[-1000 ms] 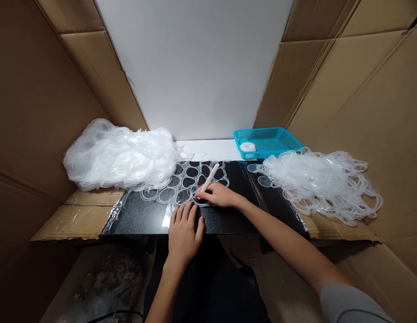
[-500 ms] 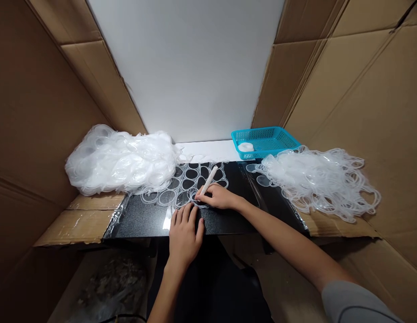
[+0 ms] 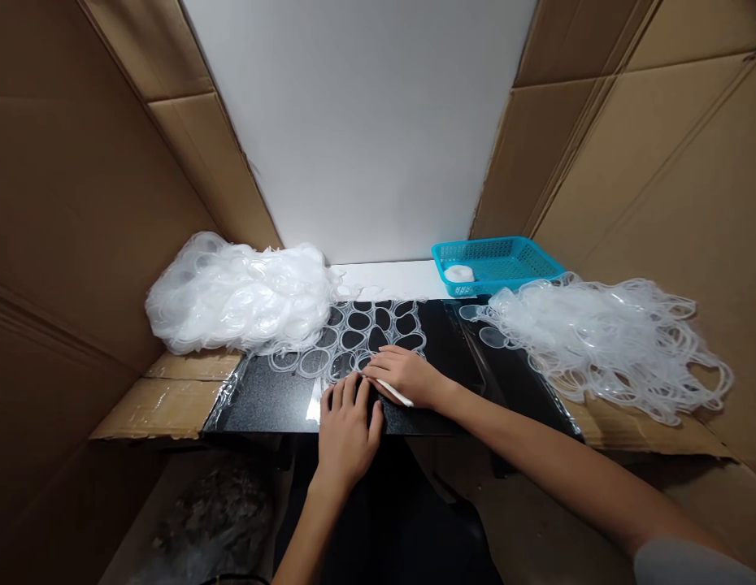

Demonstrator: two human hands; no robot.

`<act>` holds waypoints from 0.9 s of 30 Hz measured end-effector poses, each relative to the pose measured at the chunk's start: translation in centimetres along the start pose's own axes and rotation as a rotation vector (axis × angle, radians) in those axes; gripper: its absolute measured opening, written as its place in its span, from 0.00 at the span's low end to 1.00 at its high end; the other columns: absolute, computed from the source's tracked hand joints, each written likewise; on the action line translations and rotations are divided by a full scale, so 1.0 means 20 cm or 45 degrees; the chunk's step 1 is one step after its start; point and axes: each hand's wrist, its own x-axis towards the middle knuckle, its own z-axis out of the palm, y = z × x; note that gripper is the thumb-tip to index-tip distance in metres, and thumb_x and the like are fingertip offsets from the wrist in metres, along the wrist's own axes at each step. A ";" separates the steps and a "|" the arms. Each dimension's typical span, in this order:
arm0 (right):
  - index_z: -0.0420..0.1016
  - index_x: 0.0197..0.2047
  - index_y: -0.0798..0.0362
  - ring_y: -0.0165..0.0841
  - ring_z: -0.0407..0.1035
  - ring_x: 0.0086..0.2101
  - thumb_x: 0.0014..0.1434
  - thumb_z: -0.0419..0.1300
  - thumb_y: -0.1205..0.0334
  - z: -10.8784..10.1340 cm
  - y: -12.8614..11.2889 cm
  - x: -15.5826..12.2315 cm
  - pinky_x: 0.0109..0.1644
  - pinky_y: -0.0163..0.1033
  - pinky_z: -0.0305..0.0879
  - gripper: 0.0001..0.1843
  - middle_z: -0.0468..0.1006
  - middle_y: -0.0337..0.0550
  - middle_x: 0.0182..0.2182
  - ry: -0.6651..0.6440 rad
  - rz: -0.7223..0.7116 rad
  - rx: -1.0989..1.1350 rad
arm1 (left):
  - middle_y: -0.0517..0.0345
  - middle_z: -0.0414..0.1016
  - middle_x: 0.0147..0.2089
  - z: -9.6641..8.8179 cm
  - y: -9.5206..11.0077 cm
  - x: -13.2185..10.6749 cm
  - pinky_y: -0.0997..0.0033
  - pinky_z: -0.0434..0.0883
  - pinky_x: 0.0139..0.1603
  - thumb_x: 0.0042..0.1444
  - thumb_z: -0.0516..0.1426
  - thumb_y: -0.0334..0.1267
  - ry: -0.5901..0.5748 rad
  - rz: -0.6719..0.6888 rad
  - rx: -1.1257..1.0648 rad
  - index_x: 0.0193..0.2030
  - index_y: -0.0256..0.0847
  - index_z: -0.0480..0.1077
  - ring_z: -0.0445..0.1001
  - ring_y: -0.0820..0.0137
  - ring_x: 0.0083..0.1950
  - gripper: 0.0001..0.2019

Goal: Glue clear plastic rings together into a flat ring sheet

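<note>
A clear plastic sheet of moulded rings (image 3: 359, 333) lies on a black glossy board (image 3: 274, 398). My left hand (image 3: 347, 426) rests flat on the board's near edge, fingers together, fingertips on the sheet's near rim. My right hand (image 3: 406, 375) lies over the sheet just beyond it, curled round a thin white stick tool (image 3: 395, 393) that now lies nearly flat under the palm, its tip pointing right and toward me.
A heap of white plastic sheets (image 3: 237, 296) sits at the left. A tangle of clear ring scraps (image 3: 603, 337) sits at the right. A blue mesh basket (image 3: 500, 260) holding a white disc (image 3: 459, 274) stands behind. Cardboard walls enclose both sides, a white panel at the back.
The white tool has dropped from standing upright in my right hand to lying almost flat under it. My right hand has flattened over the sheet. The camera has shifted slightly.
</note>
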 end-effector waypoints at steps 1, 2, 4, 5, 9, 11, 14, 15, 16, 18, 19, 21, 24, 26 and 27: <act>0.80 0.49 0.55 0.40 0.79 0.45 0.73 0.56 0.66 0.01 0.00 0.00 0.61 0.50 0.71 0.11 0.86 0.51 0.43 0.003 0.003 -0.017 | 0.43 0.75 0.66 0.00 0.00 0.00 0.46 0.67 0.68 0.70 0.55 0.39 0.007 -0.002 0.001 0.64 0.40 0.72 0.72 0.51 0.66 0.18; 0.80 0.50 0.55 0.41 0.80 0.45 0.73 0.56 0.66 0.01 0.00 -0.01 0.62 0.51 0.71 0.11 0.86 0.52 0.44 0.007 0.012 -0.014 | 0.43 0.75 0.66 0.00 0.00 0.00 0.45 0.67 0.68 0.70 0.55 0.39 0.012 -0.003 0.001 0.64 0.40 0.72 0.72 0.51 0.66 0.18; 0.80 0.50 0.55 0.41 0.81 0.46 0.73 0.56 0.67 0.01 0.01 -0.01 0.61 0.51 0.71 0.11 0.87 0.52 0.45 0.032 0.068 0.055 | 0.44 0.75 0.66 0.00 0.00 0.00 0.45 0.67 0.68 0.71 0.54 0.39 0.017 -0.004 0.000 0.64 0.40 0.72 0.72 0.51 0.65 0.18; 0.80 0.50 0.55 0.41 0.81 0.46 0.73 0.55 0.67 0.01 0.02 -0.01 0.60 0.50 0.71 0.11 0.87 0.51 0.45 0.056 0.116 0.117 | 0.44 0.75 0.66 0.01 0.00 -0.01 0.45 0.67 0.68 0.71 0.54 0.39 0.018 -0.003 -0.002 0.64 0.40 0.72 0.72 0.51 0.65 0.18; 0.84 0.49 0.51 0.39 0.82 0.46 0.74 0.56 0.63 0.00 0.05 -0.01 0.58 0.47 0.73 0.13 0.88 0.46 0.46 0.165 0.402 0.379 | 0.44 0.75 0.66 0.00 0.00 -0.01 0.45 0.66 0.68 0.72 0.54 0.39 0.023 -0.002 -0.014 0.63 0.41 0.72 0.71 0.52 0.66 0.17; 0.85 0.47 0.50 0.41 0.82 0.48 0.74 0.57 0.59 -0.01 0.07 -0.01 0.58 0.47 0.74 0.14 0.88 0.46 0.47 0.182 0.528 0.470 | 0.44 0.75 0.66 0.00 0.00 -0.01 0.45 0.66 0.68 0.71 0.54 0.39 0.030 -0.001 -0.021 0.63 0.40 0.72 0.71 0.51 0.66 0.17; 0.87 0.45 0.49 0.42 0.82 0.50 0.73 0.57 0.55 -0.04 0.09 -0.01 0.59 0.46 0.75 0.16 0.88 0.46 0.47 0.204 0.666 0.598 | 0.43 0.75 0.66 0.00 0.00 -0.01 0.45 0.66 0.68 0.71 0.55 0.39 0.042 0.005 -0.037 0.62 0.39 0.73 0.71 0.51 0.65 0.17; 0.87 0.45 0.49 0.42 0.81 0.50 0.73 0.57 0.54 -0.05 0.10 -0.01 0.59 0.46 0.75 0.17 0.88 0.45 0.46 0.204 0.691 0.638 | 0.43 0.75 0.65 0.00 0.00 -0.01 0.45 0.67 0.68 0.71 0.55 0.39 0.047 0.003 -0.044 0.62 0.39 0.73 0.72 0.51 0.65 0.17; 0.87 0.44 0.48 0.42 0.81 0.50 0.72 0.57 0.54 -0.06 0.10 -0.01 0.59 0.46 0.75 0.17 0.88 0.45 0.46 0.197 0.703 0.678 | 0.43 0.75 0.65 0.00 0.00 -0.01 0.45 0.67 0.67 0.71 0.55 0.39 0.052 0.001 -0.054 0.62 0.40 0.73 0.72 0.51 0.65 0.16; 0.88 0.44 0.48 0.41 0.81 0.50 0.72 0.57 0.52 -0.07 0.09 -0.01 0.60 0.47 0.75 0.17 0.88 0.44 0.45 0.150 0.699 0.753 | 0.44 0.76 0.65 0.00 0.00 -0.01 0.45 0.67 0.67 0.70 0.55 0.39 0.062 -0.001 -0.077 0.62 0.41 0.73 0.72 0.51 0.64 0.17; 0.88 0.44 0.47 0.41 0.81 0.50 0.72 0.58 0.52 -0.07 0.08 -0.01 0.60 0.47 0.75 0.17 0.88 0.44 0.45 0.114 0.697 0.783 | 0.45 0.76 0.65 0.00 0.00 -0.01 0.46 0.67 0.67 0.70 0.55 0.39 0.067 0.000 -0.087 0.63 0.42 0.73 0.73 0.51 0.64 0.17; 0.88 0.45 0.47 0.42 0.80 0.51 0.71 0.59 0.51 -0.06 0.06 -0.01 0.62 0.48 0.74 0.16 0.88 0.43 0.46 0.035 0.706 0.810 | 0.45 0.76 0.64 0.00 0.00 -0.01 0.46 0.67 0.67 0.70 0.55 0.38 0.072 0.005 -0.104 0.63 0.42 0.73 0.73 0.51 0.64 0.17; 0.88 0.45 0.46 0.43 0.79 0.52 0.70 0.61 0.51 -0.05 0.04 -0.02 0.65 0.50 0.71 0.14 0.87 0.43 0.48 -0.052 0.731 0.790 | 0.45 0.76 0.64 -0.01 0.00 -0.01 0.47 0.68 0.67 0.70 0.55 0.39 0.072 -0.003 -0.133 0.62 0.41 0.73 0.73 0.51 0.64 0.16; 0.88 0.45 0.46 0.43 0.79 0.53 0.71 0.61 0.52 -0.05 0.03 -0.01 0.66 0.51 0.69 0.13 0.87 0.43 0.48 -0.067 0.729 0.775 | 0.46 0.76 0.64 -0.01 0.00 -0.01 0.47 0.68 0.67 0.70 0.56 0.40 0.067 -0.013 -0.158 0.61 0.42 0.73 0.72 0.52 0.64 0.16; 0.88 0.45 0.46 0.43 0.79 0.53 0.71 0.61 0.52 -0.05 0.03 -0.01 0.67 0.51 0.68 0.13 0.87 0.44 0.47 -0.067 0.722 0.770 | 0.46 0.76 0.64 -0.01 0.00 -0.01 0.47 0.68 0.67 0.70 0.56 0.40 0.066 -0.017 -0.168 0.61 0.42 0.73 0.72 0.52 0.64 0.16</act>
